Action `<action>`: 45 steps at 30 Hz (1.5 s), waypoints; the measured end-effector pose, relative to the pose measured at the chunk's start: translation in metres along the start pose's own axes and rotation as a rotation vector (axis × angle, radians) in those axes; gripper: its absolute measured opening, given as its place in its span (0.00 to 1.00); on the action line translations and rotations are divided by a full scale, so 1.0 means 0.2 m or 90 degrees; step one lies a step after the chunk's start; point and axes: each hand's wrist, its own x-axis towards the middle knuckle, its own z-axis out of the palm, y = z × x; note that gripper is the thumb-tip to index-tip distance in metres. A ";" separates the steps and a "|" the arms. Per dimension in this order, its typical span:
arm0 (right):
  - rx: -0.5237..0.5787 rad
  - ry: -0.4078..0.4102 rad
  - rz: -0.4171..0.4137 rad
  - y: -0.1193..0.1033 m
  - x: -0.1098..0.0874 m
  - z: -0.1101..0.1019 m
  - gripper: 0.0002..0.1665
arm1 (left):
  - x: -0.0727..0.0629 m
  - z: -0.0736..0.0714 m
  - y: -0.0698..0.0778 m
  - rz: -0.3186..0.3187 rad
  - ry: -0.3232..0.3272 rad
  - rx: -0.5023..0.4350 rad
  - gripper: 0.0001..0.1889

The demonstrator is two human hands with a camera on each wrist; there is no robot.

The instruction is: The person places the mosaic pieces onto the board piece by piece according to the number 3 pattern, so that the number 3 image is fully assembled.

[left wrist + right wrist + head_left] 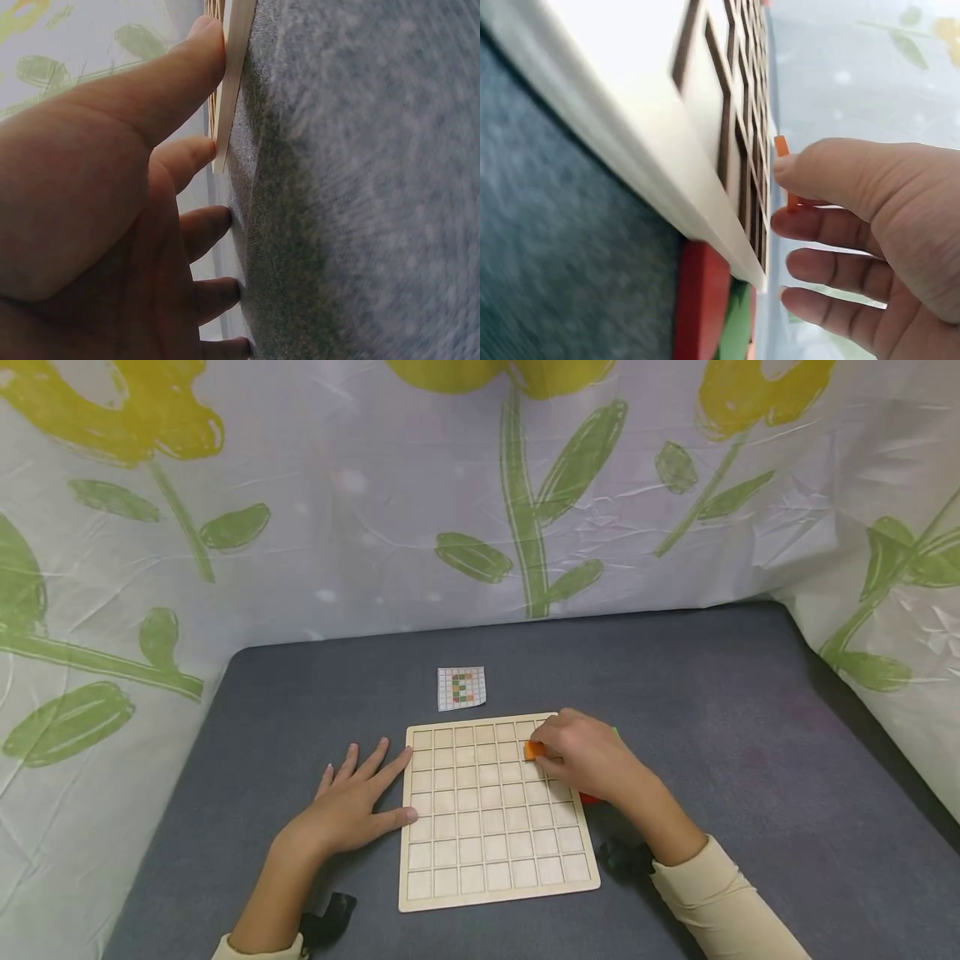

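A wooden grid board (469,822) with square recesses lies flat on the table. My right hand (592,752) pinches an orange square tile (533,750) between thumb and forefinger, over the upper right part of the board. In the right wrist view the orange tile (783,150) is held on edge, close over the grid. My left hand (345,806) lies spread at the board's left side, thumb and forefinger touching its edge. In the left wrist view the thumb (180,79) rests against the board's rim (235,60).
Red (701,300) and green (735,319) pieces lie beside the board's right edge, partly hidden under my right hand in the head view. Behind the board lies a small paper card (461,688) with a coloured grid pattern. A flowered curtain (360,510) hangs behind the table.
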 end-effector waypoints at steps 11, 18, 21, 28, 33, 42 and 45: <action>-0.021 0.024 -0.023 -0.03 0.02 0.04 0.07 | -0.01 -0.01 0.02 -0.003 0.002 0.004 0.45; -0.025 0.033 -0.029 -0.03 0.02 0.05 0.07 | 0.00 -0.01 0.02 -0.002 -0.002 0.002 0.45; -0.024 0.039 -0.032 -0.02 0.02 0.05 0.07 | -0.01 -0.01 0.02 -0.003 -0.001 0.001 0.45; -0.006 0.039 -0.039 -0.01 0.02 0.06 0.08 | -0.01 0.00 0.02 -0.002 0.002 0.003 0.45; 0.021 0.028 -0.055 -0.01 0.02 0.06 0.08 | 0.00 0.00 0.01 -0.001 0.003 0.002 0.46; 0.021 0.002 -0.083 -0.02 0.02 0.02 0.04 | 0.00 0.01 0.01 -0.003 0.003 0.006 0.46; 0.042 -0.038 -0.084 -0.04 0.01 -0.03 0.05 | 0.00 0.01 0.01 -0.004 0.003 0.006 0.46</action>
